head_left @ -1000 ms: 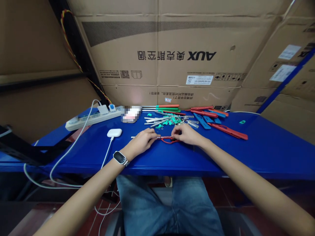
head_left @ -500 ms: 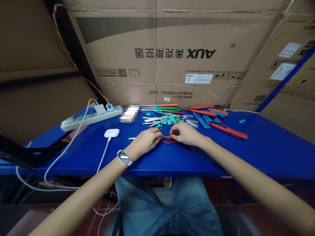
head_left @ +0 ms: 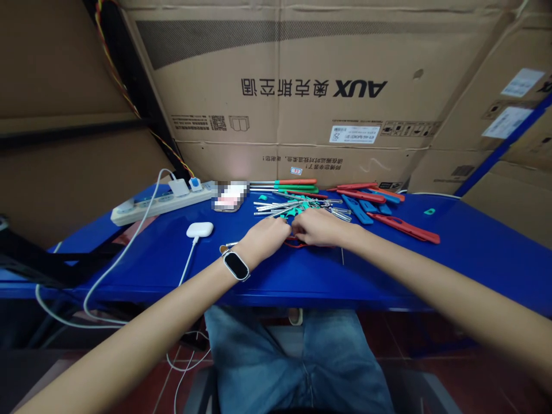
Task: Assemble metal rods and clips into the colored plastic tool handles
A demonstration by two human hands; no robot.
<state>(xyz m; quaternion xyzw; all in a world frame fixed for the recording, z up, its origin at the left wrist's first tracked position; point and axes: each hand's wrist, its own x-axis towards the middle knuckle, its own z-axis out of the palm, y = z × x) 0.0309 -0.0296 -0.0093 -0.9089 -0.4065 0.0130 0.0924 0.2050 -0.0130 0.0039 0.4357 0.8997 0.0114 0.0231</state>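
Observation:
A red plastic handle with an oval loop (head_left: 295, 245) lies low over the blue table, mostly covered by my hands. My left hand (head_left: 268, 234) is closed, its fingertips gripping the handle's left side. From the other side my right hand (head_left: 319, 226) is closed on the handle too, fingers curled down; any small part in its fingertips is hidden. A metal rod (head_left: 232, 245) sticks out left of my left wrist. Just behind the hands lies a heap of metal rods (head_left: 276, 207) mixed with small green plastic pieces (head_left: 297, 210).
Red handles (head_left: 405, 226) and blue handles (head_left: 357, 208) lie to the right. Green-handled and orange-handled rods (head_left: 297, 186) lie at the back, near a blurred phone (head_left: 230, 197). A white earbud case (head_left: 200, 229) with cable and a power strip (head_left: 161, 204) are left. Cardboard (head_left: 310, 52) walls the back.
My hands have drawn closer together and the right fingers have curled further down over the handle, covering more of it. My left wrist has turned and shifted right. The whole view has shifted slightly.

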